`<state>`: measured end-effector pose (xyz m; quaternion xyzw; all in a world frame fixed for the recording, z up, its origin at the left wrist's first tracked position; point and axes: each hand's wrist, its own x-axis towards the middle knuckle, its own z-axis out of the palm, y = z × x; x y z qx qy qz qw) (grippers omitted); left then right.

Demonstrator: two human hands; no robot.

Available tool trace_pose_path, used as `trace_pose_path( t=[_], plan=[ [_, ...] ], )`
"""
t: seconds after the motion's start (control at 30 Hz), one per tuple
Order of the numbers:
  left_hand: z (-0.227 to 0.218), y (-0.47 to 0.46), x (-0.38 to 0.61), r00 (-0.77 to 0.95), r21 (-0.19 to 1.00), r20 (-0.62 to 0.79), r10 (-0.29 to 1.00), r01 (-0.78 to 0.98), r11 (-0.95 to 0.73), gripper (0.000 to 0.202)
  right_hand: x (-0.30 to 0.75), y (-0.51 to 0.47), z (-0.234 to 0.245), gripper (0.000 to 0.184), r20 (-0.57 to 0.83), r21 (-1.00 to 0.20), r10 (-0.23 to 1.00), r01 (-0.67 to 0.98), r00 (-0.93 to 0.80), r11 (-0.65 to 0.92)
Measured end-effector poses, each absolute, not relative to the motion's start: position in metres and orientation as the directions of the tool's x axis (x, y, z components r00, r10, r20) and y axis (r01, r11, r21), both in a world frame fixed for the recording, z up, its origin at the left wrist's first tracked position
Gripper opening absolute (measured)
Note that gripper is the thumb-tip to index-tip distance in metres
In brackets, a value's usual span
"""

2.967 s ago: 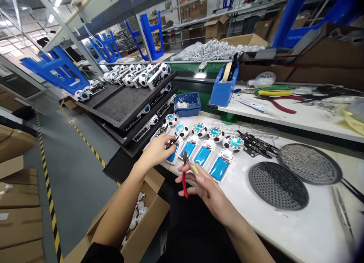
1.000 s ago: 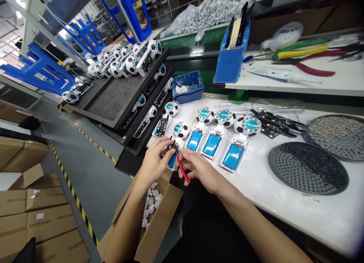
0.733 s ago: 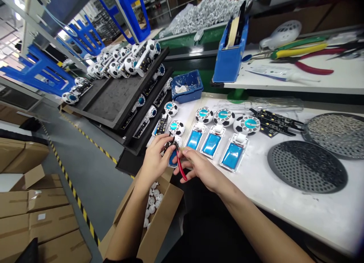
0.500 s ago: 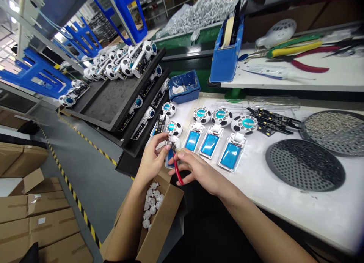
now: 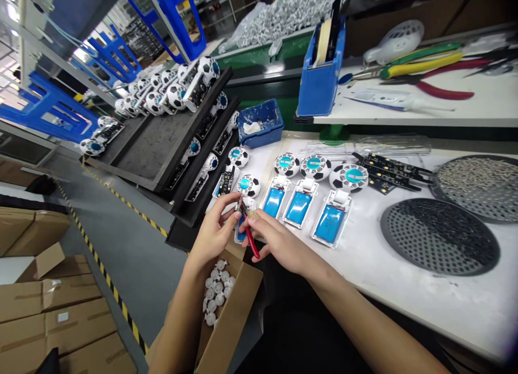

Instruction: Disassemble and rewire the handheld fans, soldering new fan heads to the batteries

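a dark perforated round tray (image 5: 439, 236) on the white bench (image 5: 457, 314), blue tool caddy (image 5: 319, 80) and red-handled pliers (image 5: 445, 95) on the shelf (image 5: 404, 117) behind

Head-worn view — forward, down, close on the hands (image 5: 214, 231)

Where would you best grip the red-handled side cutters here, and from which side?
Grip the red-handled side cutters by the handle below the right hand, coming from the near side: that end sticks out free, while the metal head points up into the fingers of the left hand.
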<state>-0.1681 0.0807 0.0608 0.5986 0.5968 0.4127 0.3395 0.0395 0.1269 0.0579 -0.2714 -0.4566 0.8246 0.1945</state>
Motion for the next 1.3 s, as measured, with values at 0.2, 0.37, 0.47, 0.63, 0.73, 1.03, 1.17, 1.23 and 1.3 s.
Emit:
trace_pose_path(
  t=[0.2, 0.37, 0.47, 0.63, 0.73, 1.03, 1.17, 1.23, 1.3],
  plan=[
    [0.058, 0.083, -0.171, -0.035, 0.879, 0.127, 0.991, 0.467, -0.096, 0.043, 0.039, 0.127, 0.051, 0.037, -0.256, -0.872, 0.591, -0.082, -0.765, -0.483],
    [0.053, 0.085, -0.169, -0.072, 0.868, 0.177, 0.982, 0.482, -0.121, 0.042, 0.035, 0.123, 0.044, 0.034, -0.237, -0.884, 0.629, -0.104, -0.741, -0.456],
    [0.051, 0.087, -0.166, -0.117, 0.862, 0.209, 0.971, 0.49, -0.126, 0.039, 0.033, 0.122, 0.044, 0.033, -0.245, -0.887, 0.644, -0.101, -0.724, -0.451],
    [0.05, 0.087, -0.159, -0.158, 0.85, 0.228, 0.961, 0.514, -0.117, 0.037, 0.034, 0.124, 0.049, 0.036, -0.271, -0.896, 0.659, -0.067, -0.702, -0.44],
    [0.05, 0.088, -0.157, -0.17, 0.841, 0.233, 0.958, 0.53, -0.11, 0.037, 0.034, 0.125, 0.05, 0.036, -0.274, -0.896, 0.658, -0.063, -0.702, -0.44],
    [0.048, 0.091, -0.159, -0.2, 0.847, 0.219, 0.955, 0.525, -0.084, 0.041, 0.037, 0.124, 0.051, 0.035, -0.305, -0.875, 0.63, -0.051, -0.714, -0.481],
    [0.046, 0.091, -0.165, -0.202, 0.889, 0.194, 0.96, 0.449, -0.085, 0.046, 0.044, 0.121, 0.059, 0.039, -0.301, -0.867, 0.585, -0.04, -0.753, -0.497],
    [0.046, 0.091, -0.168, -0.209, 0.901, 0.189, 0.959, 0.425, -0.084, 0.047, 0.046, 0.119, 0.062, 0.041, -0.291, -0.866, 0.574, -0.043, -0.765, -0.498],
    [0.046, 0.09, -0.169, -0.207, 0.907, 0.187, 0.96, 0.412, -0.088, 0.046, 0.046, 0.12, 0.063, 0.042, -0.281, -0.864, 0.566, -0.053, -0.775, -0.502]
  ],
)
